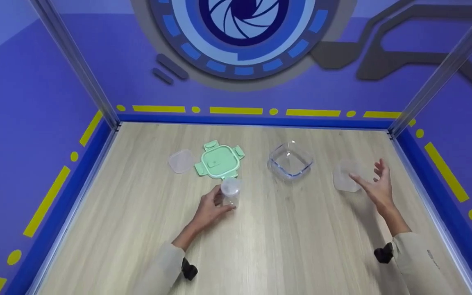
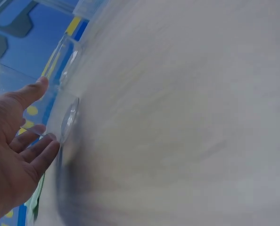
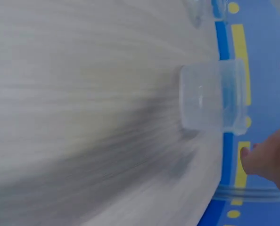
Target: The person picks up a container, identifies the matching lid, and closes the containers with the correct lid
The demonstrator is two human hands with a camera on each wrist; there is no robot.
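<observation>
My left hand [image 1: 210,209] holds a small clear jar [image 1: 231,197] with a translucent lid [image 1: 231,186], the thumb at its near side and the fingers along its left. In the left wrist view, the jar's round base [image 2: 70,118] shows beyond the fingertips, close over the table. My right hand [image 1: 379,187] is open, thumb spread from loosely bent fingers, nearest to a frosted plastic container [image 1: 346,180]. The right wrist view shows that container [image 3: 201,97] upright on the table, with the hand [image 3: 274,153] apart from it.
A green clip lid [image 1: 220,161] lies just beyond the jar, with a translucent flat lid [image 1: 181,161] to its left. Between the hands, farther back, stands a square clear glass container [image 1: 291,160]. Blue panels [image 1: 260,96] border the wooden table [image 1: 285,237].
</observation>
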